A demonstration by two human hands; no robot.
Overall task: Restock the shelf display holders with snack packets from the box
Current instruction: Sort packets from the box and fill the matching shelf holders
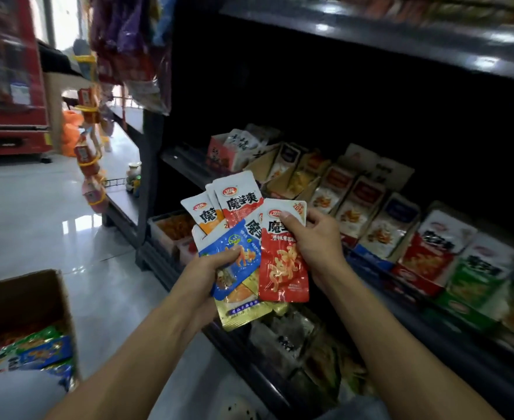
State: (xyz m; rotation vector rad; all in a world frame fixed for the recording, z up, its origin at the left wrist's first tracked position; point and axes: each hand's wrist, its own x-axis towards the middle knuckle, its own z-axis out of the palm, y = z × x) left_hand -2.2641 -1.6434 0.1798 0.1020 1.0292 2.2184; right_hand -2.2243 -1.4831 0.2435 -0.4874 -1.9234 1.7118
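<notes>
**Sorting in hand before the holders are filled**

Shelf (401, 301), dark and multi-tiered, fills the right half of the view. Its middle tier carries a row of tilted cardboard holders (367, 213), most showing packets standing in them, front faces outward. A lower tier beneath holds further packets, too dim to identify.

Box (37, 301), open-topped brown cardboard, sits on the floor at lower left, well apart from the shelf. Loose green and blue packets show inside it.

Fan (234, 231) of mixed packets is held in front of the shelf, between box and holders. Blue, white-and-orange, white-and-red and gold packets overlap in it.

Left hand (207, 268) grips the fan from below, fingers curled round its base and thumb pressed on the blue packet.

Right hand (316, 241) pinches a red packet (283, 262) by its upper edge, thumb in front, fingers behind. The packet overlaps the right side of the fan; whether it is fully free cannot be told.

Step in hand, as judged: separating one packet by flavour from the handful. The next move calls for finding the holder whose packets match the red one, then sliding it in upright, face outward, behind those already standing.
</notes>
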